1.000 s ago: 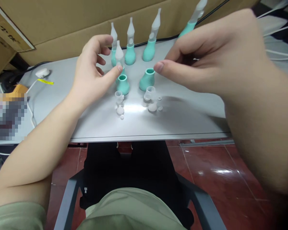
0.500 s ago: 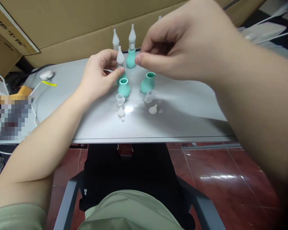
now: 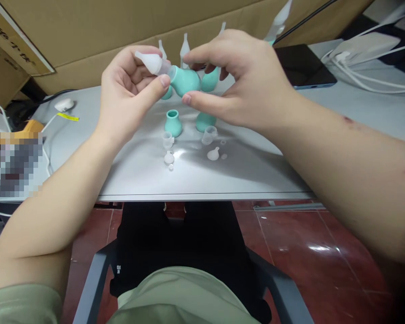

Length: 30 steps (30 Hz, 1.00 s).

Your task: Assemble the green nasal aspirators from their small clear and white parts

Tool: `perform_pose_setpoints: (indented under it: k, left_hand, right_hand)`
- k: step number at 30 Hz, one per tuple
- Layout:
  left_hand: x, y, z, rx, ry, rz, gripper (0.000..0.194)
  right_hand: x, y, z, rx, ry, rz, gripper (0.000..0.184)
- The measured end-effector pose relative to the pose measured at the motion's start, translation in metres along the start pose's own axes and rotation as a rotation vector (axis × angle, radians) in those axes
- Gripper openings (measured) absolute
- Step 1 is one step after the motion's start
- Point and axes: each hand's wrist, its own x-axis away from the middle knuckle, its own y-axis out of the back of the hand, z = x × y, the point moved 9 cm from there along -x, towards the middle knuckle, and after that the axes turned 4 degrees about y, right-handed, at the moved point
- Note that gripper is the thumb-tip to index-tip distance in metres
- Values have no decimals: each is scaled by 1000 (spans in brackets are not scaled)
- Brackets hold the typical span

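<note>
My left hand (image 3: 128, 81) pinches a nasal aspirator (image 3: 186, 82) at its clear middle section. It is held tilted above the table, white tip to the left and teal bulb to the right. Around that bulb, my right hand (image 3: 236, 76) is spread, thumb at its lower side and fingers above. Below stand two loose teal bulbs, a left bulb (image 3: 173, 124) and a right bulb (image 3: 205, 123). In front of them lie a clear cup (image 3: 168, 141), another clear cup (image 3: 209, 135), a white tabbed piece (image 3: 169, 158) and a second tabbed piece (image 3: 213, 154).
Behind my hands stand several assembled aspirators, one with a white tip (image 3: 185, 45), another farther right (image 3: 279, 21). A dark phone (image 3: 305, 66) and white cables (image 3: 361, 74) lie at the right. Cardboard (image 3: 104, 36) backs the table (image 3: 138, 184). A white device (image 3: 64, 105) sits at left.
My left hand has lifted the aspirator and tipped it from upright to sideways. My right hand has come down to the bulb, its fingers opening from a closed pose.
</note>
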Motion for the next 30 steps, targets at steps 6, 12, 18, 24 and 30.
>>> perform_pose_setpoints:
  k: [6,12,18,24,30]
  left_hand:
    - [6,-10,5,19,51,6,32]
    - [5,-13,-1,-76,59,-31,54]
    - [14,-13,-10,-177,74,-69,32]
    - [14,-12,-11,-90,121,-20,29]
    - [18,-21,-22,-24,241,-112,27]
  right_hand:
    - [2,-3,8,-17,19,11,29]
    - [3,-1,12,-78,-30,-53,23]
    - [0,1,17,-35,-16,-52,19]
    - [1,4,17,-29,13,-70,18]
    - [2,5,19,-76,35,-66,20]
